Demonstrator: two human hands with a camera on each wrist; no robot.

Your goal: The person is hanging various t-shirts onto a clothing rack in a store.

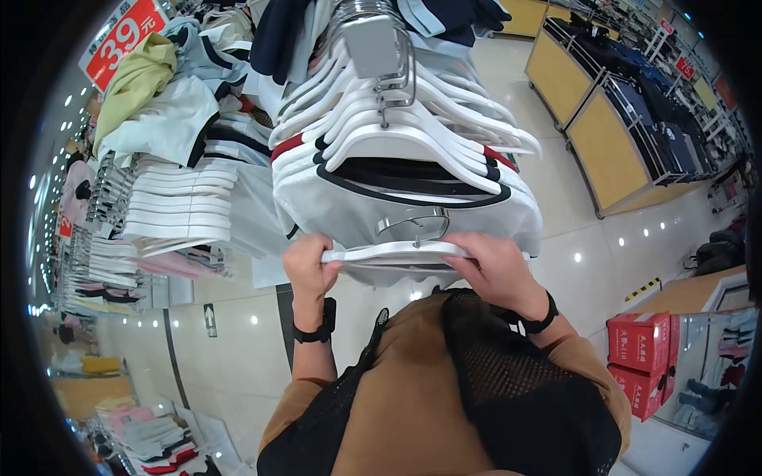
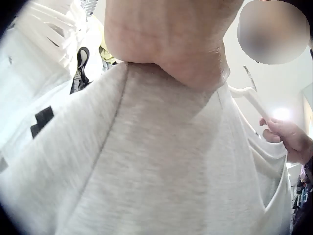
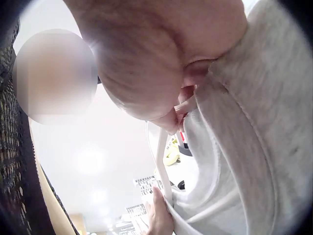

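Hanger held at both ends
My left hand (image 1: pixel 309 270) and right hand (image 1: pixel 494 268) each grip the white hanger (image 1: pixel 397 252); tilt it and I reckon the grey shirt (image 2: pixel 146 171) slides off.

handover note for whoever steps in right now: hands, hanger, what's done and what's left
Hands: left hand has its grip round the left end of the white hanger; right hand grips the right end.
Things: grey top hangs on that hanger, held level in front of the full rack.
Done: top is on the hanger.
Left: its metal hook looks not yet on the rack, so probably hang it.
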